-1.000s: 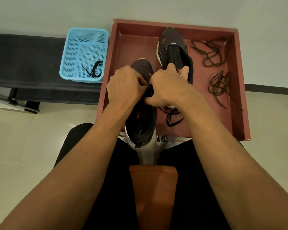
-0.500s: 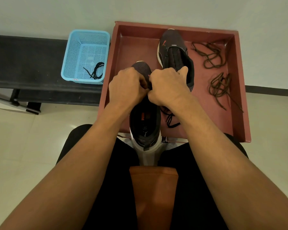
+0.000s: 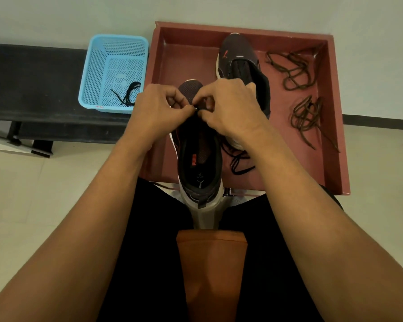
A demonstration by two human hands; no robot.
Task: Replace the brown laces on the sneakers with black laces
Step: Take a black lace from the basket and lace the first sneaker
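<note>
**Here, both hands are pinching at the near sneaker's front eyelets**

Beyond the fingers, the far sneaker (image 3: 240, 59) is lying in the red tray (image 3: 163, 66), with two bundles of brown laces (image 3: 293, 70) off to their right. Left of them, a blue basket (image 3: 116, 63) is holding a spare lace (image 3: 128, 96) on a dark bench (image 3: 33, 84). The near sneaker (image 3: 198, 159) is sitting under both hands. The left hand (image 3: 158, 108) is pinching the black lace (image 3: 239, 163) by its tip; the right hand (image 3: 228, 105) is curling on the sneaker's upper. Knuckles are hiding the eyelets.
</note>
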